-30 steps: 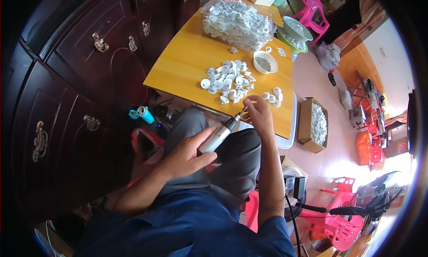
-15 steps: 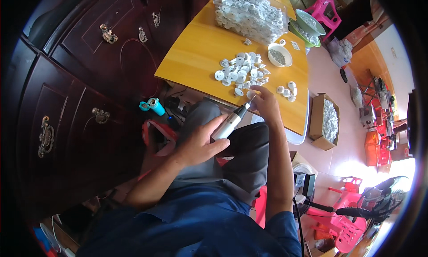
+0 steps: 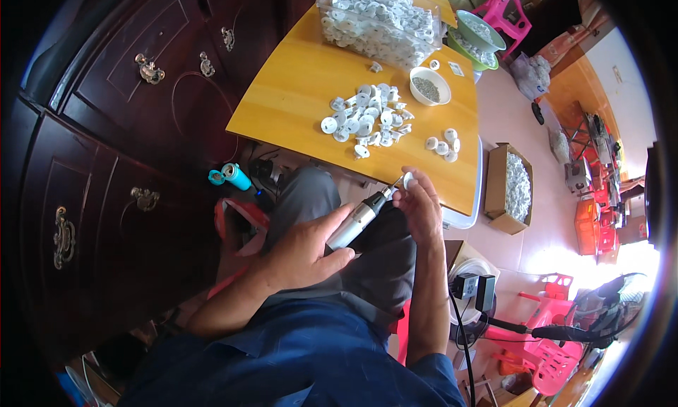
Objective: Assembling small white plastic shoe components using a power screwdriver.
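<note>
My left hand (image 3: 305, 251) is wrapped round a silver electric screwdriver (image 3: 355, 223) with a black nose, its tip pointing up and to the right. In my right hand (image 3: 423, 208) a small round white plastic part (image 3: 408, 180) is pinched, just off the table's near edge. The screwdriver's tip is beside that part; whether they touch I cannot tell. Ahead on the yellow table (image 3: 282, 103) lies a loose pile of white plastic parts (image 3: 367, 115). Several more round white parts (image 3: 450, 145) form a small group to the right. A white bowl (image 3: 441, 89) holds small grey metal pieces, perhaps screws.
A clear bin (image 3: 332, 36) full of white parts stands at the table's far end. Green basins (image 3: 487, 36) are beyond it. On the floor to the right is a cardboard box (image 3: 496, 188) of white parts. Dark wooden cabinets (image 3: 106, 124) rise on the left.
My right hand has drawn back from the pile's near edge toward me, now with a round white part in its fingers. The screwdriver remains in my left hand. The view has shifted slightly.
</note>
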A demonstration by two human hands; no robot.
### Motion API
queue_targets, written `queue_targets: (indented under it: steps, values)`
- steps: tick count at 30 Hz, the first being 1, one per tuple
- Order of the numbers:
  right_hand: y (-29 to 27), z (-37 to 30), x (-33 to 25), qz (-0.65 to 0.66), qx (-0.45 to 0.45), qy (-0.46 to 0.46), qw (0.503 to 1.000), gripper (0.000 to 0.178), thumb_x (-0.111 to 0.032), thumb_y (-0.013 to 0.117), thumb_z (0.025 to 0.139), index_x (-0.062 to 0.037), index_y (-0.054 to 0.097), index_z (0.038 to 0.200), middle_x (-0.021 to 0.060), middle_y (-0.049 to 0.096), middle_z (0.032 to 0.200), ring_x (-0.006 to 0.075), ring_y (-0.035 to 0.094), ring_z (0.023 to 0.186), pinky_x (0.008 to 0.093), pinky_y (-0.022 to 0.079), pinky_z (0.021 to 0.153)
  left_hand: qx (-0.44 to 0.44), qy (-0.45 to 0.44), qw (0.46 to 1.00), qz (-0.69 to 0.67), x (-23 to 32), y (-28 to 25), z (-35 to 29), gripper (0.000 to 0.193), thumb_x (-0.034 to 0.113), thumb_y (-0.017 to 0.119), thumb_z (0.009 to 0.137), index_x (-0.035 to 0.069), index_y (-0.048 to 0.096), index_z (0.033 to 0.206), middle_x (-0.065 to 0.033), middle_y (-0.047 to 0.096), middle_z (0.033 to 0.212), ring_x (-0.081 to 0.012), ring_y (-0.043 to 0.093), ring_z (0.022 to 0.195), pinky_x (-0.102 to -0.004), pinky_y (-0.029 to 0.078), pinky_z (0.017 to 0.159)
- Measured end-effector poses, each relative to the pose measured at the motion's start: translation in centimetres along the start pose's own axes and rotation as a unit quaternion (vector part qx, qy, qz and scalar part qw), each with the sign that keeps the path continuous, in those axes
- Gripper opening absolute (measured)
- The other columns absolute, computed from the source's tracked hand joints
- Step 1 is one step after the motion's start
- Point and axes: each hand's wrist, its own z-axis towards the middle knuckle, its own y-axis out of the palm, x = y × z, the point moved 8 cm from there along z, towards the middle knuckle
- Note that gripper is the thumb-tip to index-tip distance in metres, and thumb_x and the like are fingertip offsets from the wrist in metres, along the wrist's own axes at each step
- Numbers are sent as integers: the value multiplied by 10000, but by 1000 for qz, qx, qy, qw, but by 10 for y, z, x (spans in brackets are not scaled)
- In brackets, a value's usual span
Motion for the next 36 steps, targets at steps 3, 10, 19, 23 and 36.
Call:
queue_targets:
  steps: [3, 10, 19, 23, 36]
  values:
    - [-3, -2, 6, 59, -16, -20, 998, 188, -170, 556, 1005, -103, 539, 1179, 28, 598, 877, 137, 652, 747, 263, 552, 666, -25, -27, 999, -13, 1, 7, 4, 663, 146, 672, 862, -62, 400, 1430, -247, 653, 1166, -308, 696, 948, -357, 526, 838]
    - [0, -7, -2, 41, 5, -29, 999, 183, -180, 564, 1006, -105, 532, 1170, 38, 610, 873, 141, 663, 770, 263, 555, 679, -30, -21, 999, -10, -1, 18, 1, 669, 127, 671, 863, -71, 385, 1435, -274, 576, 1311, -321, 594, 1215, -371, 454, 1010]
    - [1, -8, 7, 57, -20, -33, 998, 151, -156, 516, 1027, -62, 561, 1137, 89, 665, 967, 131, 662, 790, 262, 559, 729, 10, 43, 999, 14, -6, 23, -6, 646, 160, 655, 861, -78, 389, 1400, -302, 599, 1204, -421, 624, 1088, -424, 499, 911]
    - [5, -9, 7, 21, 5, -36, 999, 220, -127, 546, 1010, -27, 578, 1204, 99, 673, 1033, 129, 660, 800, 256, 560, 744, -27, -28, 999, 1, -14, 24, -7, 681, 111, 665, 861, -61, 370, 1450, -262, 556, 1349, -317, 581, 1239, -357, 446, 1026]
    - [5, -13, 5, -79, 20, -108, 991, 248, -43, 638, 940, 3, 634, 1185, 94, 701, 1036, 114, 650, 802, 252, 550, 732, -28, -42, 999, 3, -19, 24, -9, 669, 142, 654, 880, -67, 364, 1446, -288, 540, 1349, -368, 569, 1235, -383, 444, 1024]
